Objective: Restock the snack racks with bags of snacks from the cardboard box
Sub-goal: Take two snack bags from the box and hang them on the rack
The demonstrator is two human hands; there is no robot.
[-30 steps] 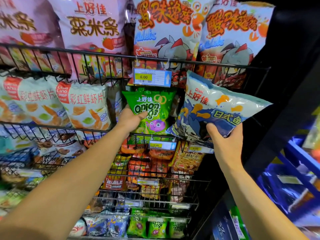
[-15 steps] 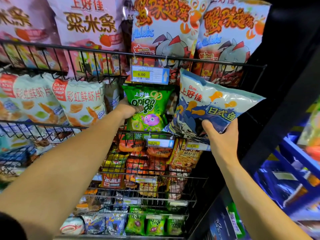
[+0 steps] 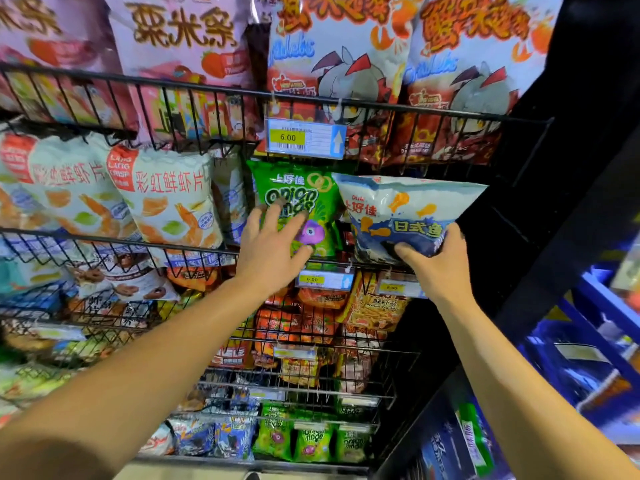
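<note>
Right hand (image 3: 441, 263) is gripping the blue-and-white fish snack bag (image 3: 401, 213) at its lower right corner, grip clamped on it, bag sitting at the right end of the middle wire rack (image 3: 194, 249), just beside the green onion rings bag (image 3: 298, 206). Left hand (image 3: 273, 247) is pressing the green bag with straight, spread fingers, grip apart. Price tag (image 3: 306, 137) is hanging on the upper rack rail above both.

Blue bag (image 3: 408, 216) now in rack slot; left hand (image 3: 273, 251) fingers spread.
</note>
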